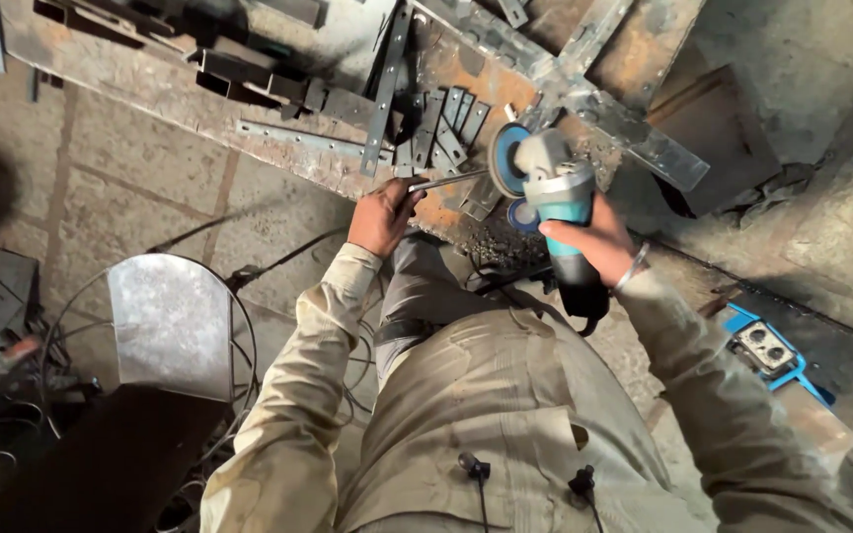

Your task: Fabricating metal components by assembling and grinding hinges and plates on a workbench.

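Observation:
My right hand [592, 235] grips a teal and grey angle grinder [553, 184] by its body, its disc [505, 158] turned towards a thin metal rod [446, 182]. My left hand [382, 215] holds the near end of that rod, which lies across the edge of a rusty steel workbench [249, 109]. The disc sits just at the rod's far end; I cannot tell whether they touch. Several short flat steel strips [443, 126] lie on the bench right behind the rod.
Long steel bars [387, 84] and crossed angle pieces [604, 109] cover the bench. A curved shiny metal sheet [172, 321] with wire loops stands at lower left. A blue socket box [768, 347] lies on the floor at right. Cables run along the floor by my legs.

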